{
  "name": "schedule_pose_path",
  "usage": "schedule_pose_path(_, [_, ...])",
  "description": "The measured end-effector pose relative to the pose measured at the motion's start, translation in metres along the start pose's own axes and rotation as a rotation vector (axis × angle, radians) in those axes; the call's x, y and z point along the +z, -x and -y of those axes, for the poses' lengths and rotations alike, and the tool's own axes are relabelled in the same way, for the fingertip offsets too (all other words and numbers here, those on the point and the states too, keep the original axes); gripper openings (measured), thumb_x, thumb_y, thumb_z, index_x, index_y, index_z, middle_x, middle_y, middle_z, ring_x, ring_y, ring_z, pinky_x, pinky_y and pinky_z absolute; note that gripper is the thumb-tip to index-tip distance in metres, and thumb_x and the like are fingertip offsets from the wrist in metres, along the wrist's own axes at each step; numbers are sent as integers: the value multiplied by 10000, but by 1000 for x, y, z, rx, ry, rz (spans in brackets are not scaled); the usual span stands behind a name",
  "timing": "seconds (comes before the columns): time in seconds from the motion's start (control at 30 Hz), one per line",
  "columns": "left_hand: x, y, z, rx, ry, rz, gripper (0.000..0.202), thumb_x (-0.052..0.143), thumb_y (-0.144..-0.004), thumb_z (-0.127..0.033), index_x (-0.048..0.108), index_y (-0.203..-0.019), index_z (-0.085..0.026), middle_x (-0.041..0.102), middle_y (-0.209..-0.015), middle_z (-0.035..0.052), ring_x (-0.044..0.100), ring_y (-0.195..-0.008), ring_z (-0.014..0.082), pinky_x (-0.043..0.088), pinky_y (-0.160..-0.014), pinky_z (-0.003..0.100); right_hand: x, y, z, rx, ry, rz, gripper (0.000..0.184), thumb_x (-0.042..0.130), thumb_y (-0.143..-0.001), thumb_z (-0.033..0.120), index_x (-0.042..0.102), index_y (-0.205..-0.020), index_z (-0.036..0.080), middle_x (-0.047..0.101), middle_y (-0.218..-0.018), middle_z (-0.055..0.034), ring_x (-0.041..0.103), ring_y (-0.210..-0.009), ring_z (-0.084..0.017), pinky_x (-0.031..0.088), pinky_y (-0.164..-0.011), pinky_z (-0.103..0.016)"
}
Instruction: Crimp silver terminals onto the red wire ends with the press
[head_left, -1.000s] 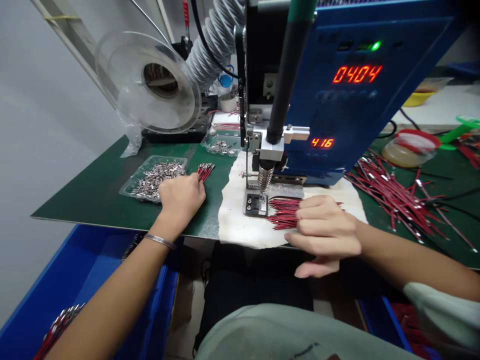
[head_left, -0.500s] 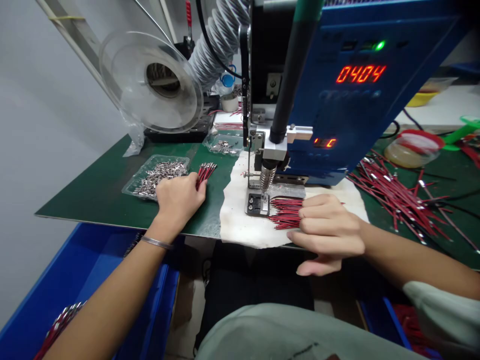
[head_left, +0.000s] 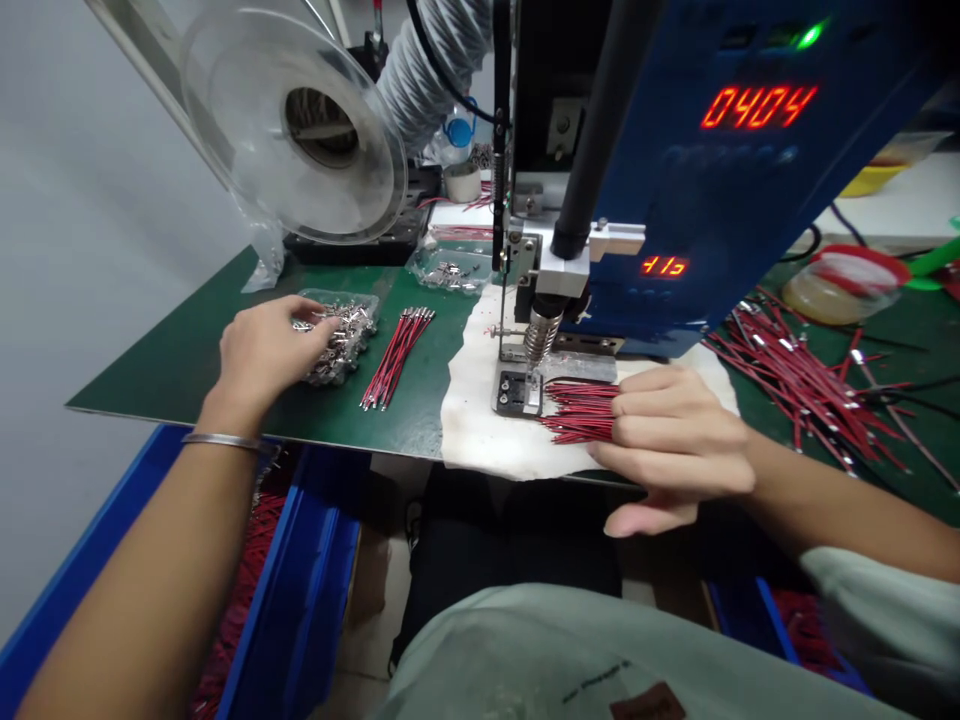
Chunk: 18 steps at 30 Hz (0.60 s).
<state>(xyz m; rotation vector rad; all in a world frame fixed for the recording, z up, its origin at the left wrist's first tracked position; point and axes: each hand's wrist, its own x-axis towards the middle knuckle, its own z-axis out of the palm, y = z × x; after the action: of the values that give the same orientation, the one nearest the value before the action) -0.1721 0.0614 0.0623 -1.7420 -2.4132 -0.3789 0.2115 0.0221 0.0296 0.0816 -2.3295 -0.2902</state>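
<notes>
**Green bench mat, two hands, three lots of red wire**

Green matting (head_left: pixel 187 370) covers the bench, with one white cloth (head_left: pixel 480 440) spread in front of one blue machine (head_left: pixel 750 200). Two red readouts glow on the machine: the upper display (head_left: pixel 757 106) shows 0404, and the lower display (head_left: pixel 664 266) reads about 413. One clear reel (head_left: pixel 292 130) stands at the back left.

Two clear trays hold metal terminals, the near tray (head_left: pixel 341 335) and the far tray (head_left: pixel 448 270). Red wires lie in three lots:
- a small bundle (head_left: pixel 396 345) on the mat
- a fanned bunch (head_left: pixel 581 410) on the cloth, ends pointing at the fixture (head_left: pixel 517 392) under the iron tip (head_left: pixel 541 335)
- a loose heap (head_left: pixel 795 385) far right

The left hand (head_left: pixel 266 350), one bangle (head_left: pixel 221 440) on its wrist, rests on the near tray. Its fingers curl down among the terminals, and whether they grip one cannot be told. The right hand (head_left: pixel 679 440) lies on the fanned bunch with four fingers straight and close together and the thumb hanging off the bench edge.

Half a second ago the left hand covered the small bundle. Now it has shifted left to the tray, and the bundle lies bare just beside it. The right hand has kept its place. The upper display is unchanged, while the lower one read 416 a second ago.
</notes>
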Motion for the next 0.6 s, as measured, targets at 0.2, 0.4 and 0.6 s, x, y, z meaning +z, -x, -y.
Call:
schedule_pose_path(0.2, [14, -5, 7, -16, -7, 56, 330, 637, -747, -446, 758, -965, -231, 722, -875, 69, 594, -846, 267, 454, -854, 423, -10, -3, -5, 28, 13, 35, 316, 613, -841, 526, 615, -834, 210, 471, -513, 33, 438, -461, -135, 287, -456, -333])
schedule_pose_path(0.4, [18, -8, 6, -31, -4, 57, 347, 604, -754, -468, 749, -954, -223, 715, -903, 78, 594, -891, 285, 438, -877, 440, -30, -16, -20, 318, 55, 537, 284, 556, -905, 413, 601, -717, 205, 508, -577, 5, 406, -507, -122, 267, -512, -323])
schedule_pose_path(0.6, [23, -8, 7, -24, -3, 43, 329, 564, -792, -441, 732, -968, -219, 706, -939, 85, 579, -942, 298, 403, -928, 488, -35, -14, -27, 582, 133, 732, 296, 532, -904, 394, 643, -719, 191, 598, -621, -12, 379, -506, -109, 211, -537, -306])
